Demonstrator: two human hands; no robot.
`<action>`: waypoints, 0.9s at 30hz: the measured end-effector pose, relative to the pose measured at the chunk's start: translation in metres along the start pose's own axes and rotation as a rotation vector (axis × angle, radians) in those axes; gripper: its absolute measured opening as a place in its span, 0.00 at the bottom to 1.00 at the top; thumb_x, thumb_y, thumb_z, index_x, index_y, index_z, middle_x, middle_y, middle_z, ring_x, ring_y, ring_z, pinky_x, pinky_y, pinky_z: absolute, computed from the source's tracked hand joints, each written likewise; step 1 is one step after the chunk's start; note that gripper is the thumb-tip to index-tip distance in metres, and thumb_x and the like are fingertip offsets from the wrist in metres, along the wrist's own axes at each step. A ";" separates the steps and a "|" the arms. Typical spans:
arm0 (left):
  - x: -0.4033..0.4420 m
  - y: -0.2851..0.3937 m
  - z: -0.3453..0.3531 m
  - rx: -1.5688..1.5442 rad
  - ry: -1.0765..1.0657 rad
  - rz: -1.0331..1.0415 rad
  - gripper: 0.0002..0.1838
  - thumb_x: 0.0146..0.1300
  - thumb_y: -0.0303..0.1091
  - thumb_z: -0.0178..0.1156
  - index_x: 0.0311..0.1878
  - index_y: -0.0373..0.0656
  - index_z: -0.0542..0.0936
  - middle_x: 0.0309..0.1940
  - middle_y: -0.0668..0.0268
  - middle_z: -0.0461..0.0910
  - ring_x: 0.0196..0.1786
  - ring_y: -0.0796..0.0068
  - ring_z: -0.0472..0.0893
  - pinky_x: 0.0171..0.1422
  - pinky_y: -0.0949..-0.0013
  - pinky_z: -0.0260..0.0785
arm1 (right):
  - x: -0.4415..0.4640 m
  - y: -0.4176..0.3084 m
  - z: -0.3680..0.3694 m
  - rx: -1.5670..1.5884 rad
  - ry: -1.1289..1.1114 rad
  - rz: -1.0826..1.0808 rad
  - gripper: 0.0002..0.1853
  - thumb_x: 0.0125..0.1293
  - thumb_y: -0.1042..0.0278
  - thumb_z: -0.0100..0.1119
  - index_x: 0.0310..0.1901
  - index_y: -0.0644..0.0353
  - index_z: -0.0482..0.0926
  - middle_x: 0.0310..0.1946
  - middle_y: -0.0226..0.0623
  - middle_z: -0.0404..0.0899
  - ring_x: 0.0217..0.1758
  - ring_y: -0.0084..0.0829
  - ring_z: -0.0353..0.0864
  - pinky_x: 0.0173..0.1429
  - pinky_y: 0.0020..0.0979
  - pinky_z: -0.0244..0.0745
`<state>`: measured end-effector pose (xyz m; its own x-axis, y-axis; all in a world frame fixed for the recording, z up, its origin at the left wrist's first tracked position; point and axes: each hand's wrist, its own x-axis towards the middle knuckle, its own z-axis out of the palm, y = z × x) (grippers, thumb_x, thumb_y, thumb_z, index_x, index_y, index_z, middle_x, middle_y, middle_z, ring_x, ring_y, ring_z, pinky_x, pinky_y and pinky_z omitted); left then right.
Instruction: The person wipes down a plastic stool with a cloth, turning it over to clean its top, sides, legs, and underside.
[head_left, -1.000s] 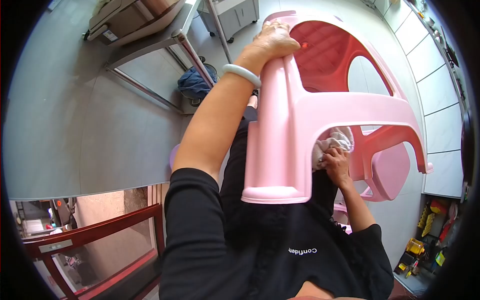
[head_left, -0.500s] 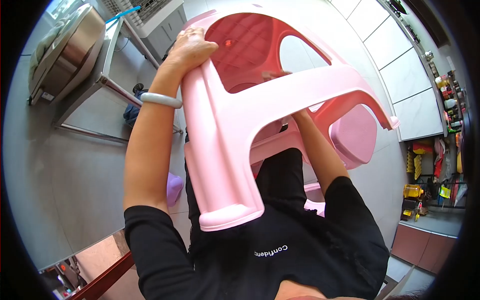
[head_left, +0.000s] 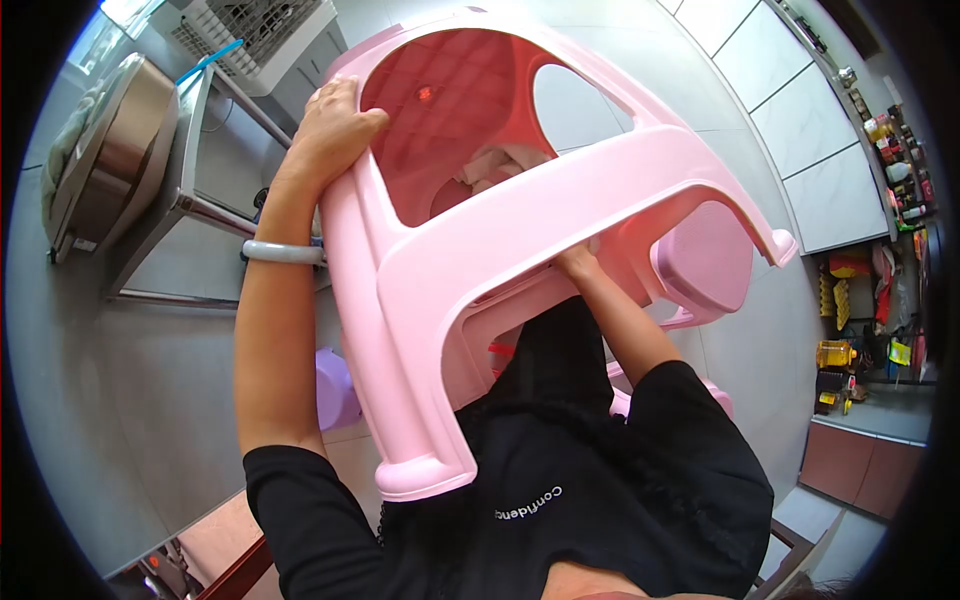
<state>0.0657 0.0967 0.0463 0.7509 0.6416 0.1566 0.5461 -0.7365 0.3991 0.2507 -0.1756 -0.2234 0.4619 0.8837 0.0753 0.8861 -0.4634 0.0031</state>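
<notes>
A large pink plastic chair (head_left: 400, 250) is tipped on its side over my lap, its legs pointing toward me and to the right. My left hand (head_left: 335, 125), with a pale bangle at the wrist, is closed round its upper left edge. Behind the side bar reaches my right hand (head_left: 575, 260), its fingers mostly hidden. A light bunched cloth (head_left: 510, 160) in that hand shows through the opening, against the red-shaded inside of the chair.
Left stands a metal table (head_left: 190, 170) with a brown appliance (head_left: 115, 150). A purple object (head_left: 337, 390) is on the floor beside me. Another pink plastic piece (head_left: 705, 260) lies beyond the chair at right. Farther right are white cabinets (head_left: 835, 200) and shelves with bottles.
The view has swung right, so the chair appears farther left and more tilted. My right hand and the cloth have moved from the lower opening to deeper inside the chair. My left hand keeps its grip.
</notes>
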 end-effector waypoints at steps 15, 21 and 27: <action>0.011 -0.005 0.005 -0.017 0.036 0.102 0.36 0.56 0.47 0.55 0.61 0.25 0.72 0.65 0.39 0.69 0.72 0.47 0.64 0.76 0.59 0.54 | -0.155 0.002 -0.057 0.422 0.403 0.294 0.19 0.59 0.73 0.59 0.54 0.53 0.79 0.52 0.37 0.77 0.59 0.46 0.71 0.63 0.44 0.64; 0.011 0.004 0.002 -0.012 0.041 0.085 0.34 0.55 0.49 0.56 0.55 0.26 0.76 0.59 0.39 0.74 0.67 0.46 0.70 0.72 0.57 0.60 | -0.110 -0.054 -0.009 1.393 0.197 0.144 0.22 0.60 0.81 0.55 0.58 0.59 0.75 0.49 0.41 0.77 0.54 0.39 0.76 0.60 0.38 0.70; 0.004 -0.004 0.000 -0.073 0.025 0.037 0.38 0.54 0.50 0.58 0.61 0.27 0.73 0.65 0.41 0.70 0.71 0.49 0.67 0.75 0.60 0.57 | -0.081 -0.152 -0.053 1.389 -0.037 -0.279 0.25 0.59 0.78 0.57 0.61 0.60 0.73 0.56 0.44 0.74 0.63 0.44 0.71 0.63 0.41 0.68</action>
<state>0.0661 0.1022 0.0447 0.7600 0.6201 0.1946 0.4889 -0.7427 0.4575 0.0764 -0.1806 -0.1767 0.2497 0.9453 0.2097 0.2531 0.1454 -0.9565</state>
